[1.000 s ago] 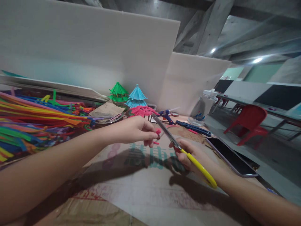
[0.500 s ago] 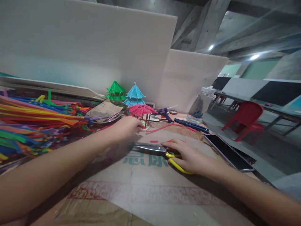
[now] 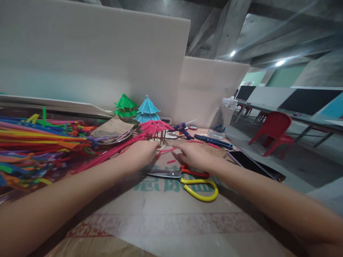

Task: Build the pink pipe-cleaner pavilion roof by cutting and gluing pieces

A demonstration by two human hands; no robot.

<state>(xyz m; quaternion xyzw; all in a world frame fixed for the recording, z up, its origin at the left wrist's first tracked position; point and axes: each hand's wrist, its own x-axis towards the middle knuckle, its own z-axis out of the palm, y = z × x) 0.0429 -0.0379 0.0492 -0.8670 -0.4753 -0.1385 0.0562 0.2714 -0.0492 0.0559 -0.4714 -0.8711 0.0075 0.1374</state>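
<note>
A thin pink strip (image 3: 166, 151) lies on the bench (image 3: 219, 221), in the gap between the two hands. It runs mostly from side to side, tipped up a bit at its right end. The left hand (image 3: 144, 152) is at one end of it and the right hand (image 3: 194, 154) is at the other, so neither hand looks clearly nearer. The fingers of both hands are bent, and their tips are down by the strip. I cannot tell if either hand pinches it or just touches it.

Right behind the left hand is a little pink roof (image 3: 155, 126) on thin brown legs. Those legs are in the way at the back. A bunch of long pink sticks (image 3: 107, 155) slants along beside the left arm.

The scissors (image 3: 167, 174) lie flat in front of the hands, blades to the left and loops to the right, with no hand on them. They are nearer the right hand. A short pink bit (image 3: 171, 161) sits between the scissors and the strip.

Farther back are a glue gun (image 3: 184, 130), a green tower (image 3: 125, 105) and a light blue tower (image 3: 147, 107). A phone (image 3: 248, 162) lies off to the right.
</note>
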